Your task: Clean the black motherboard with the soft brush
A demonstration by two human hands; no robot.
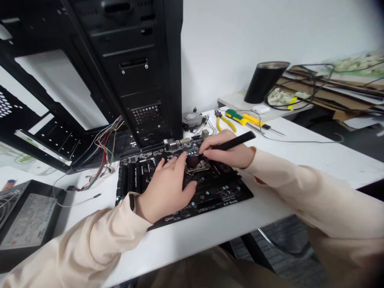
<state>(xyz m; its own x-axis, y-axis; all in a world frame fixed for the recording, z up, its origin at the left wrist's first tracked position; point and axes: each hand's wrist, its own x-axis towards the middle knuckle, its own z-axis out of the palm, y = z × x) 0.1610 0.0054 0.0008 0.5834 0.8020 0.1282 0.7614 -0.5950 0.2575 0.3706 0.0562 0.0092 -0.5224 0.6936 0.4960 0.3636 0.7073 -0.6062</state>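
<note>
A black motherboard (pixel 216 184) lies flat on the white table in front of me. My right hand (pixel 225 150) is closed round the black handle of a soft brush (pixel 237 141). The brush's dark bristles rest over the metal CPU socket (pixel 198 166) near the board's middle. My left hand (pixel 169 186) lies on the board just left of the socket, fingers stretched out and thumb apart, with nothing held. Its palm and fingers cover part of the slots and circuits beneath.
An open black computer case (pixel 144 88) stands behind the board, with loose coloured wires (pixel 105 148). A power supply (pixel 30 220) sits at left. At back right are a cooler fan (pixel 192 119), cutters (pixel 223 120), screwdrivers (pixel 240 118) and a black tumbler (pixel 265 82).
</note>
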